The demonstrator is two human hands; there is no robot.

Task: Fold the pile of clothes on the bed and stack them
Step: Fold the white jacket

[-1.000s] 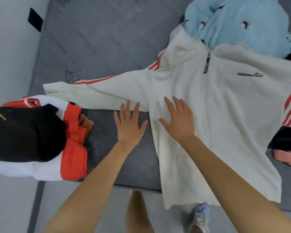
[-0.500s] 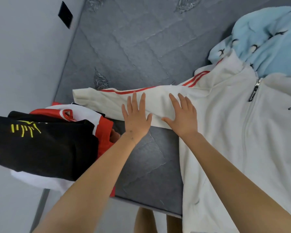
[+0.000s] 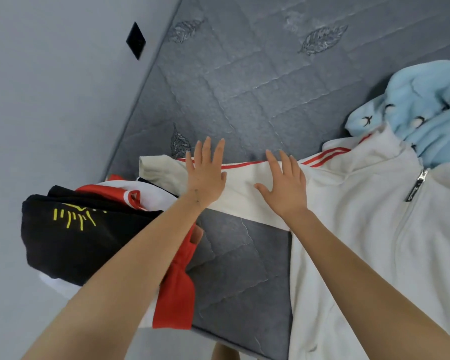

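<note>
A white zip jacket (image 3: 361, 229) with red stripes lies spread front-up on the grey mattress (image 3: 244, 87). Its left sleeve (image 3: 161, 171) stretches out flat toward the wall. My left hand (image 3: 205, 175) presses flat on the sleeve with straight fingers. My right hand (image 3: 283, 188) lies flat on the same sleeve, closer to the shoulder. A stack of folded clothes sits at the mattress's left corner, with a black garment bearing yellow marks (image 3: 76, 235) on top of a white and red one (image 3: 174, 294).
A light blue fleece garment (image 3: 431, 113) is heaped at the far right, behind the jacket's collar. A grey wall (image 3: 50, 100) with a black socket plate (image 3: 135, 44) runs along the mattress's left side. The mattress's near edge (image 3: 231, 344) is just below my arms.
Both hands have slid outward along the sleeve toward the cuff, staying flat. The view has swung left, so the jacket body now sits further right.
</note>
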